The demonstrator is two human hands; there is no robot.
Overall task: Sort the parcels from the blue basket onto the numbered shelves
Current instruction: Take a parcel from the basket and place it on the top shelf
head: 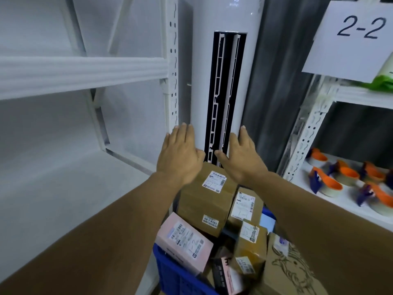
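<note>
A blue basket [170,271] at the bottom centre holds several parcels. On top lies a large brown box [204,205] with white labels, beside a pink box [182,241] and smaller brown boxes [251,245]. My left hand [180,154] and my right hand [242,156] are stretched out flat above the far end of the large brown box, fingers straight, holding nothing. A white shelf rack [85,73] stands on the left. On the right is another rack [314,124] with a sign reading "2-2" [359,28].
A tall white air conditioner [225,81] stands straight ahead between the two racks. The right rack's lower shelf carries several orange and purple tape rolls [348,177]. A green bag [382,83] lies on the shelf under the sign.
</note>
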